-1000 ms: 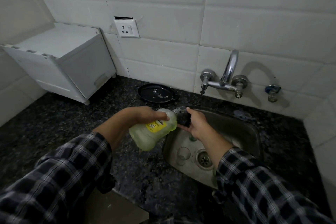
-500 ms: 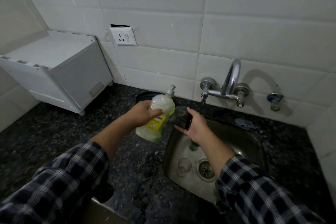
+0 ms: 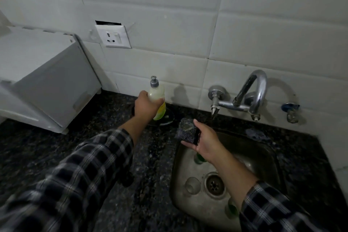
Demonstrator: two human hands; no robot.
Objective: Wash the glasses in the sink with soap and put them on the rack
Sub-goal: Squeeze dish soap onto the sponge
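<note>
Left hand (image 3: 146,106) fingers gripping soap bottle (image 3: 157,92) upright at back of surface (image 3: 56,147). Right hand (image 3: 205,141) fingers holding sponge (image 3: 186,131) over sink (image 3: 263,156); clear glass (image 3: 192,185) sitting beside drain (image 3: 214,184).

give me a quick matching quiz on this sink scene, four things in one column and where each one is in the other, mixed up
Things:
1. soap bottle
2. sponge
3. clear glass
4. tap

Places:
a. on the floor of the sink, beside the drain
b. fixed to the tiled wall
c. gripped in the left hand
d. held in the right hand

Pairs: 1-c, 2-d, 3-a, 4-b
</note>
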